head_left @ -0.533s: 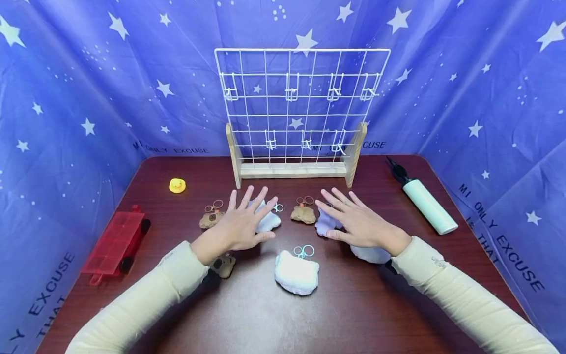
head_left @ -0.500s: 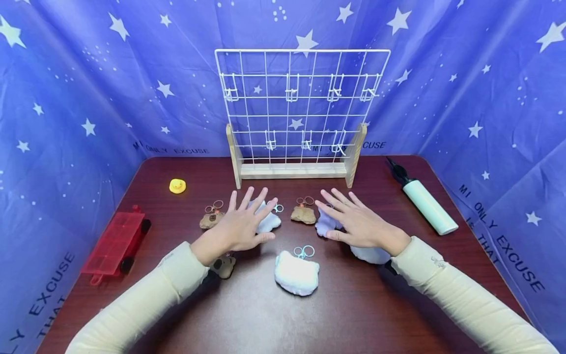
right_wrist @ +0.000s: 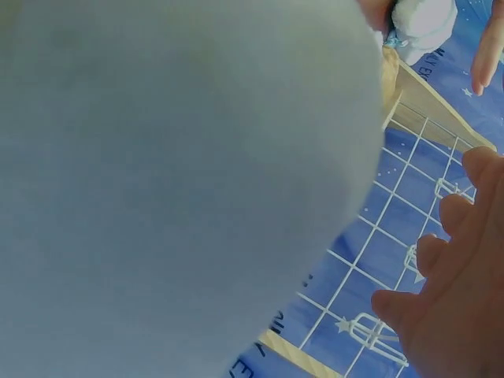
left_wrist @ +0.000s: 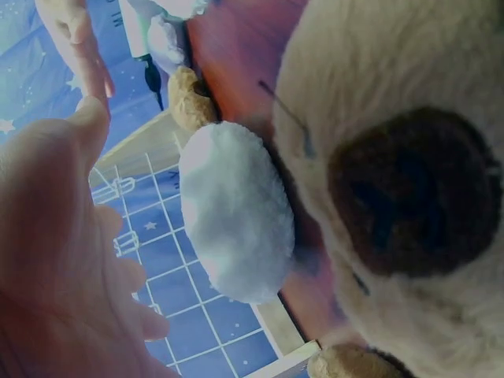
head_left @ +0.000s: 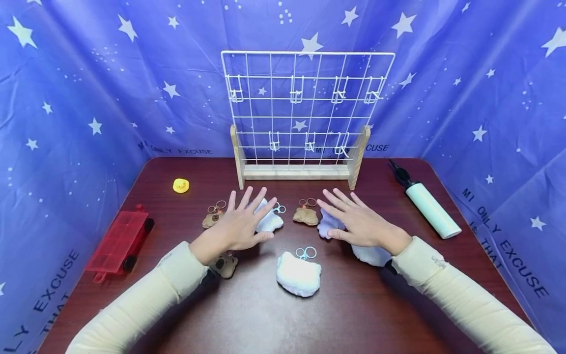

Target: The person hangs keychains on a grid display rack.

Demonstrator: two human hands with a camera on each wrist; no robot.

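My left hand (head_left: 236, 227) is held palm down with fingers spread, over a white plush keychain (head_left: 270, 222) and between two brown plush keychains, one beyond it (head_left: 210, 220) and one by the wrist (head_left: 226, 267). In the left wrist view a brown plush (left_wrist: 417, 189) with a dark snout looms close. Fingers likewise spread, my right hand (head_left: 364, 223) partly covers a purple plush keychain (head_left: 326, 227) and a white plush (head_left: 372, 255). Another brown plush keychain (head_left: 305, 216) lies between the hands. Nearer me is a white plush keychain (head_left: 298, 276) with blue rings. Neither hand grips anything.
A white wire grid rack (head_left: 300, 117) with several hooks stands on a wooden base (head_left: 296, 172) at the back. To the left are a red toy cart (head_left: 119, 241) and a yellow rubber duck (head_left: 181, 185). A pale green hand pump (head_left: 432, 209) lies right.
The head view has shifted slightly, so the rack and tabletop things appear a little farther right. Both hands keep the same spread pose, and nothing was picked up.
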